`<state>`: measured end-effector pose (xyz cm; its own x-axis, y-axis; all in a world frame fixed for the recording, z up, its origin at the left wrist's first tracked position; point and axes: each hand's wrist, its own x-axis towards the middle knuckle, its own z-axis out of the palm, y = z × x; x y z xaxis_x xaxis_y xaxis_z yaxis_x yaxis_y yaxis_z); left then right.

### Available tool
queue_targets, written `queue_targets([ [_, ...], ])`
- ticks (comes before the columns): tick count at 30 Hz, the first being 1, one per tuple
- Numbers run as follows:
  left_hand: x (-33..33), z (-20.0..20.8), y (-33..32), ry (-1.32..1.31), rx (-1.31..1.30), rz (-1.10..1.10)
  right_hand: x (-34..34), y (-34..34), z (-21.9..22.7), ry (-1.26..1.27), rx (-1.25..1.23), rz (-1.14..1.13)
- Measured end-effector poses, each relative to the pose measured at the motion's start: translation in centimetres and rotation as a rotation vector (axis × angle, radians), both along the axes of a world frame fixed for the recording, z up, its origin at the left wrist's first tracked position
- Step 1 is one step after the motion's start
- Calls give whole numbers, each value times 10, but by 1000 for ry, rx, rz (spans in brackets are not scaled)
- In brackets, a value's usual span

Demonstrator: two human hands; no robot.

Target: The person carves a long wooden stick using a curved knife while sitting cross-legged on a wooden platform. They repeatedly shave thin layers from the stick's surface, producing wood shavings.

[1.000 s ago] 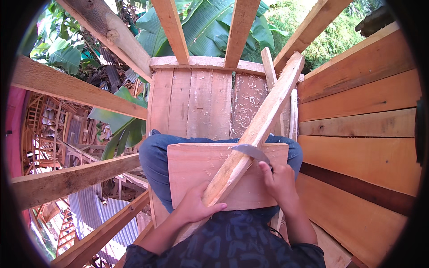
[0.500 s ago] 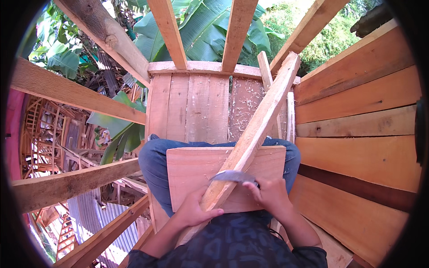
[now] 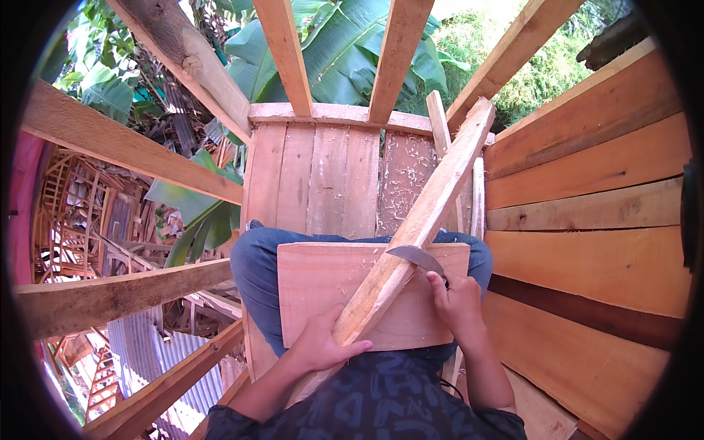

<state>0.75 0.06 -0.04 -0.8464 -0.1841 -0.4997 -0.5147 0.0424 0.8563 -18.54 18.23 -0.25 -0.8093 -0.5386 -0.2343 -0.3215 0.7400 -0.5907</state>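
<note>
A long squared wooden beam (image 3: pixel 440 196) runs slantwise from my waist to the far right, over a flat wooden board (image 3: pixel 315 282) that lies on my lap. My left hand (image 3: pixel 323 342) is closed round the beam's near part, its thumb lying across the top. In my right hand (image 3: pixel 457 301) is a knife with a curved blade (image 3: pixel 416 255), gripped by its dark handle, most of which the fingers hide. The blade lies across the beam near its middle, touching the upper face. Pale, freshly cut wood shows along the beam's edge.
Plank flooring (image 3: pixel 293 176) ahead carries curled wood shavings (image 3: pixel 407 169). A plank wall (image 3: pixel 579 213) closes off the right side. Bare wooden posts and rails (image 3: pixel 125 290) stand ahead and at left, with corrugated metal sheets (image 3: pixel 176 359) below. A thin wooden strip (image 3: pixel 438 121) leans behind the beam.
My right hand has moved the knife farther up the beam, away from my body, with the blade now tilted more. My left hand keeps its hold on the beam.
</note>
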Motion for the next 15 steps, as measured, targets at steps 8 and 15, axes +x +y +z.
queue_targets([
  [8, 8, -5, 1, 1, 18, 27, -8, 4, -5, 96, 11, 74],
  [15, 4, -4, 3, 147, 16, 69, 37, -1, 9, 91, 33, 371],
])
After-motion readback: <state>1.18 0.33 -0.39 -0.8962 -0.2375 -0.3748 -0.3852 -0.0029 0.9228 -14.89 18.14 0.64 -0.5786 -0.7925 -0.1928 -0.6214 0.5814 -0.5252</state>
